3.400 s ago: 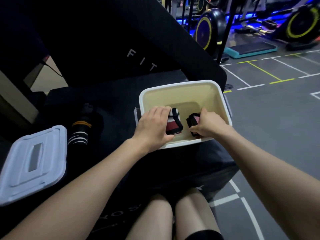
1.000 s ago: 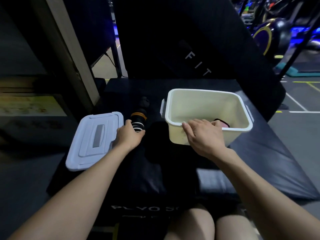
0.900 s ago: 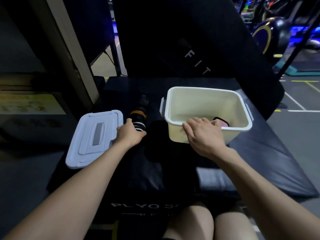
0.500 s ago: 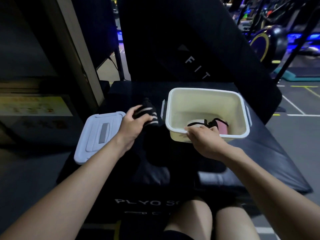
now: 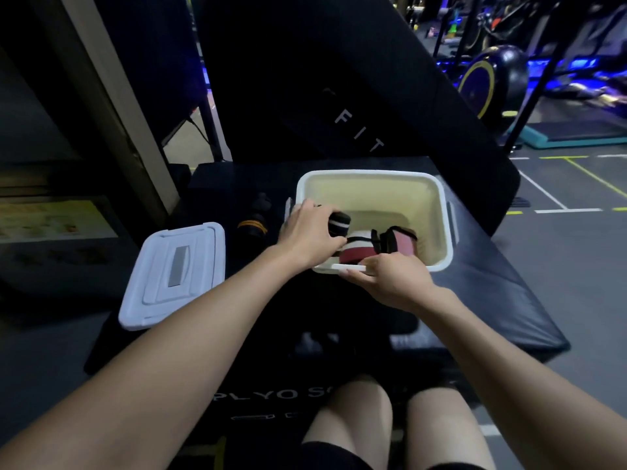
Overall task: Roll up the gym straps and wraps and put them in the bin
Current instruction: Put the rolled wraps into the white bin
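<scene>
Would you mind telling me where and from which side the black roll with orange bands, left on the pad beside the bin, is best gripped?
Grip the black roll with orange bands across its banded middle, coming from above with the left hand once it has released the striped roll. The roll lies on its side between the lid and the bin, so probably only its top is free.

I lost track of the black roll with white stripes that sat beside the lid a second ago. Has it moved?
Yes. The left hand now holds the striped black roll over the bin, rightward from its spot beside the lid.
</scene>
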